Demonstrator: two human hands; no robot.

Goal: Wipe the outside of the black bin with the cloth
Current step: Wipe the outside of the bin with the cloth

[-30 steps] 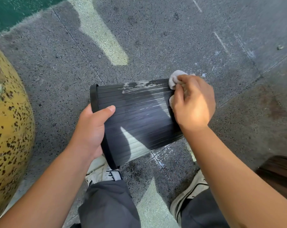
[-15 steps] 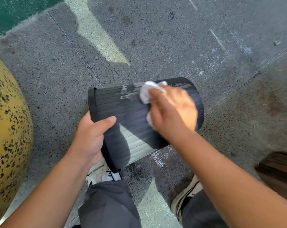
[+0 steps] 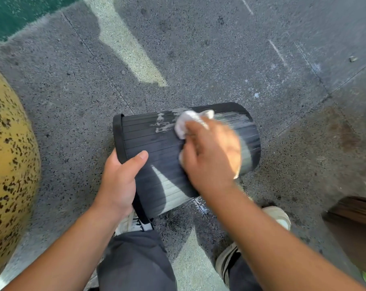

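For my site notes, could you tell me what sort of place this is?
Probably outdoors, on a paved yard or walkway: speckled stone paving with joints, hard sunlight and shadows, and a weathered yellow rounded object beside it.

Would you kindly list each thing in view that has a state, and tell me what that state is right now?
black bin: lying on its side, whitish smears on its upper wall.
cloth: bunched up, pressed to the bin's wall beside the smears.
right hand: grips the cloth, motion-blurred.
left hand: grips the bin's rim, thumb on the outer wall.
ground: grey speckled paving, partly sunlit.
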